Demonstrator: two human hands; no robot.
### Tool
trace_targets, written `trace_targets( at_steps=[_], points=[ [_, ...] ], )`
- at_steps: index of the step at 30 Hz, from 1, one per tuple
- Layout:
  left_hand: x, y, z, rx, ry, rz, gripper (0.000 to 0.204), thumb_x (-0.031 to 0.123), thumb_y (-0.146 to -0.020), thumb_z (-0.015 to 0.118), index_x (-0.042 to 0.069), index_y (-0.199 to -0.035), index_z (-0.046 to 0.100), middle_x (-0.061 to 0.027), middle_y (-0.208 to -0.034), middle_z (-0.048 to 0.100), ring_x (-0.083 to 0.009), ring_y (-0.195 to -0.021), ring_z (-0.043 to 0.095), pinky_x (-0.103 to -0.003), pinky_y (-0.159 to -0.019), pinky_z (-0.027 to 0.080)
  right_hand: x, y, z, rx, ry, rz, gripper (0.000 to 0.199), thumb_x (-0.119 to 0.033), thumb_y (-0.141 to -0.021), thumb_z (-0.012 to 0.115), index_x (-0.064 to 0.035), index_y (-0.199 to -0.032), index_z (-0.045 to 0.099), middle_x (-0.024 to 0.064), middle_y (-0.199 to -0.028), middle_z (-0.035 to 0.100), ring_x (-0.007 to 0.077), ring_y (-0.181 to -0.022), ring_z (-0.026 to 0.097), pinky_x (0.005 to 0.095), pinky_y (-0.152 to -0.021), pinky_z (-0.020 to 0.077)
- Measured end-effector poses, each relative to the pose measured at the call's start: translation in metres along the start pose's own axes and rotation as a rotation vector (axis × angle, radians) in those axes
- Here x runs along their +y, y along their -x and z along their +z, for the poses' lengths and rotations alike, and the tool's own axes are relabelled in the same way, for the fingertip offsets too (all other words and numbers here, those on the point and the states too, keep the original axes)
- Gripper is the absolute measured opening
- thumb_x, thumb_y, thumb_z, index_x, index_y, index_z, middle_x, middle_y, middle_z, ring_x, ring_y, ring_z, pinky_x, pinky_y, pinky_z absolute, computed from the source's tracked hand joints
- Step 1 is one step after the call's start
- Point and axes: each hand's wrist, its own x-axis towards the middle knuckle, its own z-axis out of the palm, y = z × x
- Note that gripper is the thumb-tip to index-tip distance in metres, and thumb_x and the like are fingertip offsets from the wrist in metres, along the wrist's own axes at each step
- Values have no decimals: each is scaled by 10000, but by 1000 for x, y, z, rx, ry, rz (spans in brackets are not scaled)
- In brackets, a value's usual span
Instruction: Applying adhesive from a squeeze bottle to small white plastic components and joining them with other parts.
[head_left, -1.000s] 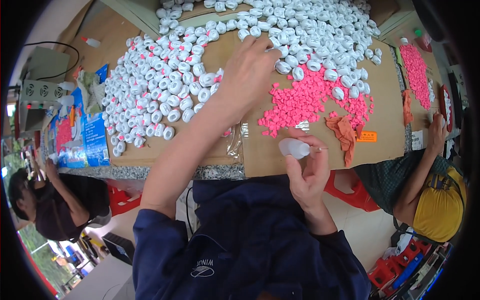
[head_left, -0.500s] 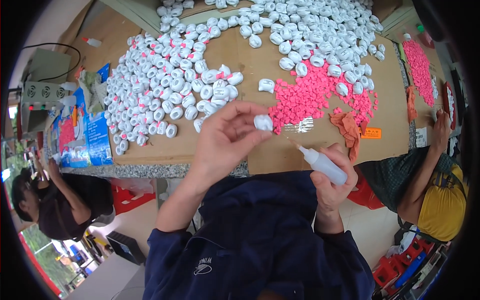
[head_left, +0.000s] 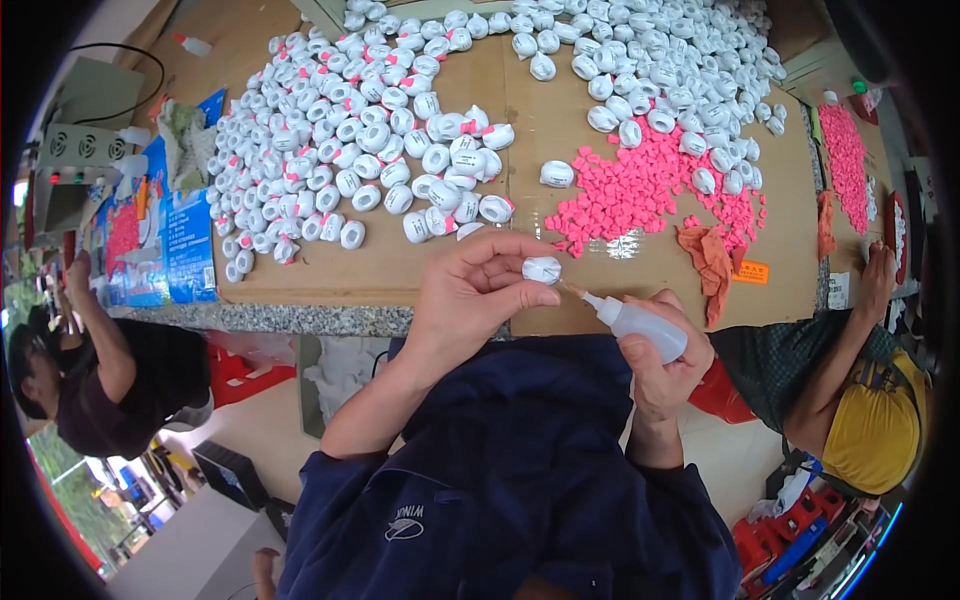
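Observation:
My left hand (head_left: 478, 295) pinches a small white rounded piece (head_left: 541, 270) between thumb and fingertips. In my right hand (head_left: 668, 352) lies a translucent white squeeze bottle (head_left: 645, 330), its thin tip pointing left and up. That tip is right beside the white piece; whether it touches cannot be made out. Beyond the hands lies a heap of small pink pieces (head_left: 625, 190), with one white ring-shaped piece (head_left: 557, 174) at its left. Many similar white pieces (head_left: 340, 140), several with pink parts on them, spread over the left side.
Cardboard (head_left: 500, 240) covers the table, with a speckled stone edge (head_left: 290, 319) in front. More white pieces (head_left: 660, 60) are heaped at the back right. An orange cloth (head_left: 708, 265) lies near my right hand. People work at my left (head_left: 120, 380) and right (head_left: 850, 370).
The bottle's tip has come closer to the white piece, which is turned differently in my left fingers. The whole view has shifted slightly.

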Motion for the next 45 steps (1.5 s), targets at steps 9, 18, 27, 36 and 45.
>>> trace_targets(
  at_steps=[9,18,27,36,45],
  points=[
    [-3,-2,0,23,40,52,331,-104,-725,660,-50,-1033,550,-110,-963,616,-151,-883,611,-256,-781,514,-1,-2,-3,9,14,-6,321,-103,-661,749,63,-912,638,69,-689,596,126,-620,485,232,-529,370],
    [-4,-1,1,25,67,59,333,-109,-718,664,-50,-1027,555,-109,-960,616,-152,-891,611,-253,-781,517,-3,-3,-2,-28,19,3,314,-98,-659,746,58,-911,642,67,-685,591,124,-609,481,232,-522,363],
    [-2,0,1,18,27,10,336,-105,-713,672,-52,-1024,558,-115,-949,620,-152,-864,620,-252,-765,525,-3,-5,-1,-23,12,-7,307,-94,-669,741,58,-916,642,71,-693,591,123,-614,484,230,-529,367],
    [1,12,-1,32,52,-12,341,-112,-715,666,-54,-1031,553,-113,-923,620,-153,-846,620,-252,-733,527,-6,-3,2,106,-134,70,351,-27,-650,741,39,-968,609,67,-846,588,123,-731,529,216,-633,409],
    [-5,35,-7,39,-53,-48,310,-117,-770,608,-52,-1071,576,-91,-1140,494,-136,-944,581,-235,-814,500,11,-11,28,-89,239,-61,384,47,-676,692,12,-1038,570,116,-1018,585,197,-942,558,286,-831,433]
  ],
)
